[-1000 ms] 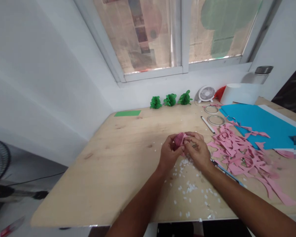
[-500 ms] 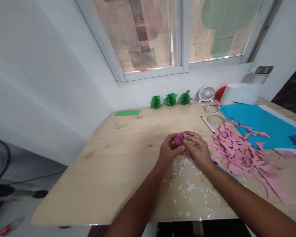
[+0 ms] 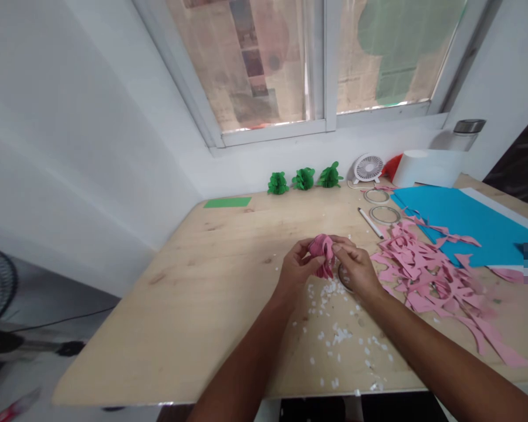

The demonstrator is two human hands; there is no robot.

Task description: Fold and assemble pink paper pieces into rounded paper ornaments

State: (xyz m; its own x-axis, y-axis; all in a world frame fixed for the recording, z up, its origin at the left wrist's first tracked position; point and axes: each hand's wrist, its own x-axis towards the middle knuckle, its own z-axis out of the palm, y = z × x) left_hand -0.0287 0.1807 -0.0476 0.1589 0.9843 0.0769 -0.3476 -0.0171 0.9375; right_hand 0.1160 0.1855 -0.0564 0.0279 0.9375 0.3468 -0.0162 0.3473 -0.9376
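A pink paper flower [image 3: 322, 253], made of layered petals, is held up over the table between both hands. My left hand [image 3: 297, 266] wraps its left side, thumb across the lower front. My right hand [image 3: 355, 264] pinches the petals at its right edge. Part of a tape roll [image 3: 344, 278] shows under my right hand, mostly hidden by it. Small white paper bits [image 3: 332, 290] lie scattered on the wood below the flower.
Pink paper scraps [image 3: 426, 269] pile up at the right, beside blue sheets [image 3: 466, 220]. Behind them are tape rolls [image 3: 385, 214], a white pen [image 3: 370, 223] and a small fan [image 3: 368, 169]. Three green paper pieces [image 3: 303, 179] stand by the wall; a green strip [image 3: 227, 202] lies left.
More of the pink flower's petals show, and its lower layers hang open between my hands. My right thumb and fingers have shifted slightly up along its right edge.
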